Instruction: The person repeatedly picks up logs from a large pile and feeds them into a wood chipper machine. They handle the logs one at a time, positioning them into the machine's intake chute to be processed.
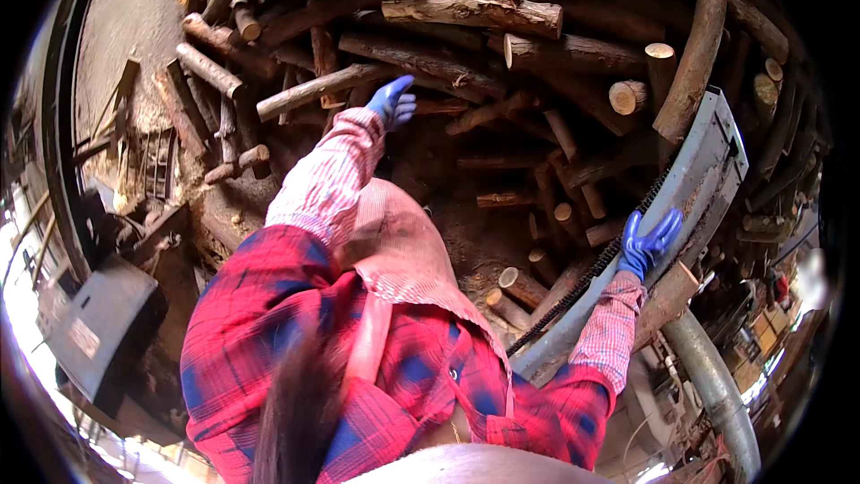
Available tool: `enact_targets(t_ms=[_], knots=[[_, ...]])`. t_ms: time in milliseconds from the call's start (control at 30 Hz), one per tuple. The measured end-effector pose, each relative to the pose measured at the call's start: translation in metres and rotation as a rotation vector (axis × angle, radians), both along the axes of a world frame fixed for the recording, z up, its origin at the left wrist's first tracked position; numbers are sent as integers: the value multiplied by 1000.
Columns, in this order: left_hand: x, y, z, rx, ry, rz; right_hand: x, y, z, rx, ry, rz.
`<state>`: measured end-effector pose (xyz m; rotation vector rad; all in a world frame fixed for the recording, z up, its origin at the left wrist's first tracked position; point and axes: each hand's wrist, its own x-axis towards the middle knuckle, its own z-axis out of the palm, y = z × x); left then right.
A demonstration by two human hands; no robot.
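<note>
Both my hands wear blue gloves. My left hand reaches out over the woodpile, its fingers stretched and nothing seen in them. Right beside it is the end of a slim log; whether they touch I cannot tell. My right hand lies with spread fingers on the grey metal trough, which slopes up to the far right. A dark chain runs along the trough's left edge. Against the trough's upper end leans a thick curved log.
Stacked logs rise across the far side. Shorter cut pieces lie in the hollow left of the trough. At the lower left stands a grey metal box. A round metal pipe runs at the lower right.
</note>
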<state>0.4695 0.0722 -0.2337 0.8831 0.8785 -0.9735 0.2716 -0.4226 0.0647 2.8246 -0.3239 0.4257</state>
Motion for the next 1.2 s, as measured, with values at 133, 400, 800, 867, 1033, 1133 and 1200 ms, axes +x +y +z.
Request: enact_targets(t_ms=[133,400,800,867,1033,1133,1200], knots=[[113,-93,-30,40,2,274,1,5,1,-18,36,-22],[219,-183,-121,124,156,427,12,11,5,-59,157,-138],[111,-94,-83,-544,-42,554,5,-2,3,-108,119,-33],[66,-70,-31,-521,63,442,-4,0,1,-95,122,-71],[-11,-36,-24,-166,-453,124,48,97,-4,425,-39,-212],[-6,-53,89,23,-687,33,48,212,-17,977,178,33],[-9,-73,134,113,-814,6,27,264,-16,1002,398,91]])
